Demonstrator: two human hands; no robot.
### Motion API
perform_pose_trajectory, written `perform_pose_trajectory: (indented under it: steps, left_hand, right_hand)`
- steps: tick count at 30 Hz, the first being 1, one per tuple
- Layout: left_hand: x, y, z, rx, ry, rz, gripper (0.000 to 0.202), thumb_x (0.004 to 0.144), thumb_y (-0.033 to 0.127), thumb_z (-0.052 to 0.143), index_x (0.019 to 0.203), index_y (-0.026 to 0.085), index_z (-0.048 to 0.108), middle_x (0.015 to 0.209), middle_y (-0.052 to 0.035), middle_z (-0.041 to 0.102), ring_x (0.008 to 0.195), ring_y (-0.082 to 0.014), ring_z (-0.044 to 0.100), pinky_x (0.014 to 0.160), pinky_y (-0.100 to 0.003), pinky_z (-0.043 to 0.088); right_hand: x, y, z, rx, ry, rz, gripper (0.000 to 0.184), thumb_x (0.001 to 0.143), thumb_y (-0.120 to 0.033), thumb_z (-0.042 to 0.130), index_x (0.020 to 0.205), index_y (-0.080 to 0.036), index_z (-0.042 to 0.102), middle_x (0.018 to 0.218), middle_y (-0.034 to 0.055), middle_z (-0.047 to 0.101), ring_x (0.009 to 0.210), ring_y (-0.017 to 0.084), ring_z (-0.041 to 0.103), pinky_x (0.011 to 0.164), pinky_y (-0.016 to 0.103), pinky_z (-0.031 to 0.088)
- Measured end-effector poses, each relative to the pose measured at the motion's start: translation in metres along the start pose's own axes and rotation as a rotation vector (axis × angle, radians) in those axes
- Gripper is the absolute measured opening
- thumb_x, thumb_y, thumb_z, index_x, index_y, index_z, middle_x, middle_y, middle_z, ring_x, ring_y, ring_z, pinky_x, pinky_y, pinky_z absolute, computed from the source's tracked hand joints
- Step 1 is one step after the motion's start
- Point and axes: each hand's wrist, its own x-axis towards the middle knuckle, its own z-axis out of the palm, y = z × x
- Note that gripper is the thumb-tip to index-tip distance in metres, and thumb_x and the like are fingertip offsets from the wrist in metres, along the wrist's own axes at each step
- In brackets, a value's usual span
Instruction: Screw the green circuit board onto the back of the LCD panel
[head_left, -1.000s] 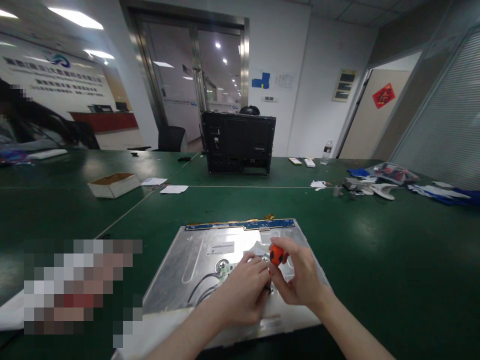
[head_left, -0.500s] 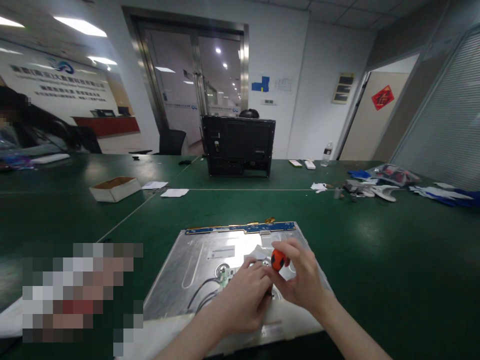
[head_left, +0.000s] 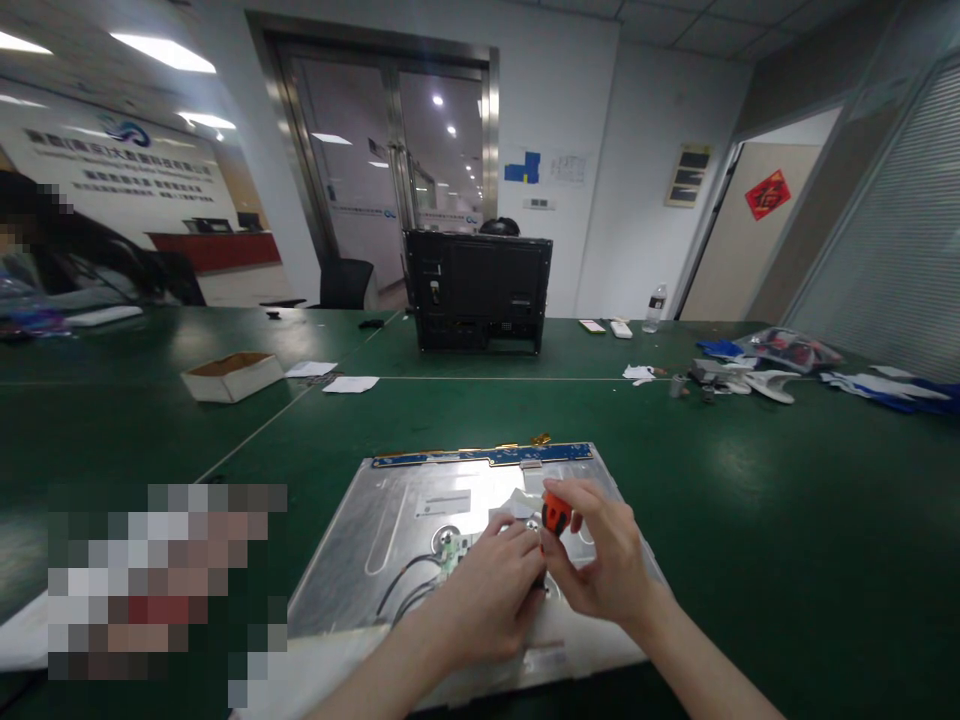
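Observation:
My right hand (head_left: 604,550) pinches the orange and black handle of a screwdriver (head_left: 556,512), held roughly upright over a silver display panel (head_left: 390,520). Close beside it, my left hand (head_left: 499,580) rests on the panel with its fingers curled together; what they grip is hidden beneath them. A small green circuit board (head_left: 451,548) with black cables (head_left: 409,585) shows at the left hand's far side. Along the panel's far edge runs a blue circuit board strip (head_left: 487,457). The screwdriver's tip is out of sight.
A black monitor (head_left: 480,295) stands at the back of the green table (head_left: 750,560). Left are an open box (head_left: 232,378) and papers (head_left: 351,384); right are a bottle (head_left: 655,308), metal parts (head_left: 712,375) and gloves (head_left: 892,390). Another person (head_left: 82,250) sits far left.
The screwdriver handle has turned and tilted slightly between my right fingers. My left hand stays in place, and the panel has not moved.

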Motion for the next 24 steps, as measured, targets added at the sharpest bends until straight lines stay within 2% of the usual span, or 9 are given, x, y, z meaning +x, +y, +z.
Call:
perform_pose_trajectory:
  steps: [5,11,14,19,24]
  left_hand:
    - [-0.0003,-0.0014,0.0036,0.018,0.022,0.003,0.016,0.083,0.016,0.053,0.098,0.019,0.058,0.101,-0.0072,0.065,0.099,-0.0256,0.057,0.096,-0.044,0.035]
    - [-0.0008,-0.0028,0.0057,0.013,0.020,0.020,0.016,0.083,0.016,0.053,0.099,0.020,0.058,0.103,-0.0076,0.064,0.100,-0.0260,0.057,0.097,-0.044,0.035]
    - [-0.0007,-0.0019,0.0045,0.006,0.008,0.003,0.013,0.083,0.015,0.053,0.095,0.020,0.057,0.102,-0.0065,0.064,0.099,-0.0251,0.057,0.097,-0.043,0.035]
    - [-0.0007,-0.0013,0.0053,0.000,0.021,-0.012,0.019,0.082,0.015,0.054,0.100,0.020,0.057,0.104,-0.0066,0.064,0.102,-0.0256,0.056,0.098,-0.044,0.035]
    - [-0.0012,-0.0028,0.0061,0.013,0.036,0.024,0.018,0.082,0.016,0.053,0.099,0.019,0.058,0.104,-0.0086,0.065,0.102,-0.0275,0.056,0.099,-0.046,0.034]
  right_hand:
    - [0.0019,-0.0019,-0.0013,-0.060,0.047,0.003,0.038,0.084,-0.020,0.062,0.120,-0.022,0.054,0.092,0.0067,0.061,0.073,0.015,0.061,0.056,0.025,0.052]
    - [0.0021,-0.0042,-0.0021,-0.024,0.027,-0.011,0.047,0.082,-0.011,0.053,0.128,-0.017,0.049,0.094,0.0086,0.065,0.076,0.017,0.063,0.061,0.027,0.054]
    - [0.0014,-0.0030,-0.0016,0.002,0.031,-0.010,0.044,0.081,-0.012,0.053,0.125,-0.017,0.048,0.091,0.0073,0.066,0.075,0.017,0.063,0.063,0.028,0.055]
    - [0.0017,-0.0016,-0.0002,-0.034,0.067,-0.017,0.037,0.084,-0.019,0.062,0.119,-0.022,0.053,0.092,0.0066,0.064,0.078,0.017,0.065,0.063,0.028,0.055]
    - [0.0038,-0.0050,-0.0025,-0.055,0.064,-0.020,0.038,0.083,-0.014,0.058,0.121,-0.020,0.058,0.093,0.0081,0.063,0.077,0.017,0.065,0.062,0.027,0.054]
